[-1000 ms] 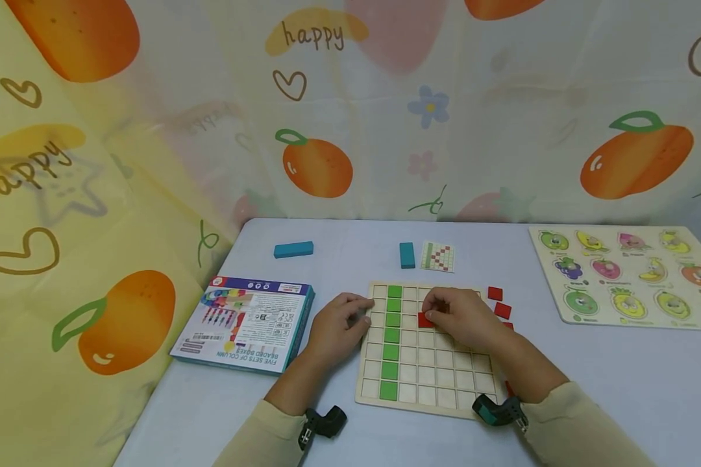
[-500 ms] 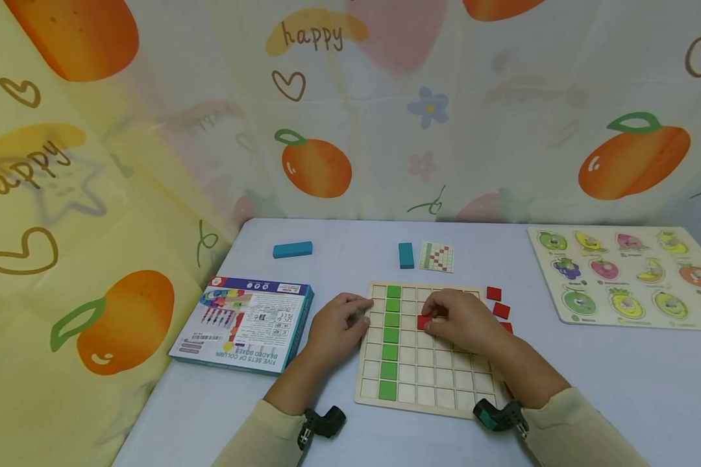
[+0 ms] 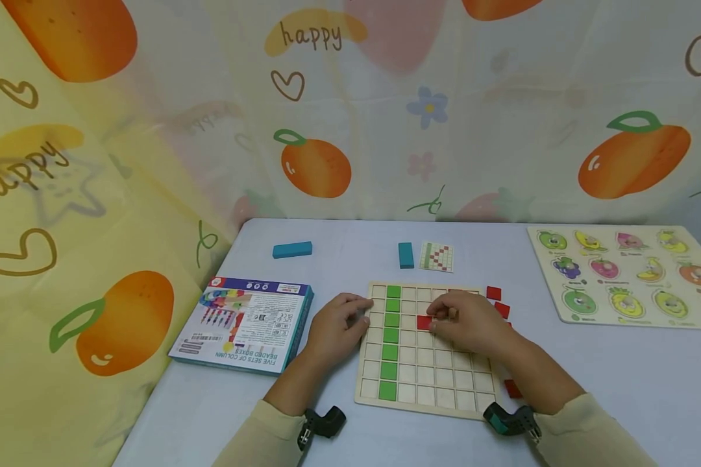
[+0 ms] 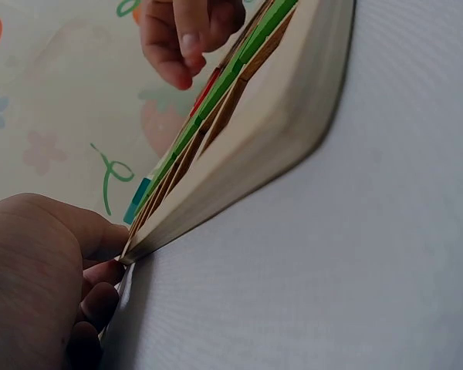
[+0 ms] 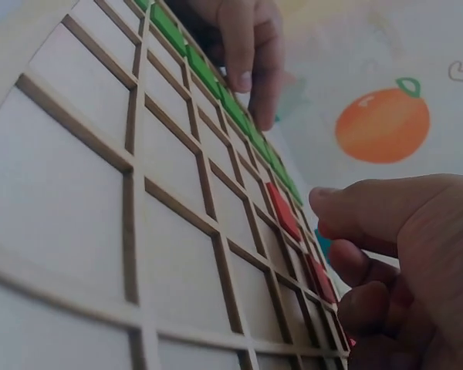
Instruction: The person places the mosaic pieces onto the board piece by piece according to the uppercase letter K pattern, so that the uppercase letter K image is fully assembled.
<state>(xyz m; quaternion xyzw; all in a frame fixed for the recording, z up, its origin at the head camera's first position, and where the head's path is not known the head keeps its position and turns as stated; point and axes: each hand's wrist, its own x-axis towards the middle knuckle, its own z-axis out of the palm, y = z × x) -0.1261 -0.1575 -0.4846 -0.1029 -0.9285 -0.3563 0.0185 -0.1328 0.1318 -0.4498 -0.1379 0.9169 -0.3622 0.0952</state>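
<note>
A wooden grid board lies flat with a column of green square tiles near its left side. One red tile sits in a cell of the third row. Beside that tile is my right hand, its fingers loosely curled; the right wrist view shows thumb and index fingertips apart from the red tile with nothing between them. Another red tile shows farther along the board there. My left hand touches the board's left edge with index finger and thumb, the other fingers bent beneath.
Loose red tiles lie along the board's right side, one partly behind the right wrist. Behind are two teal blocks and a pattern card. A printed box lies left, a fruit puzzle board right.
My right hand has let go of the red tile and drawn slightly back to the right, leaving the tile in its cell. My left hand stays at the board's edge.
</note>
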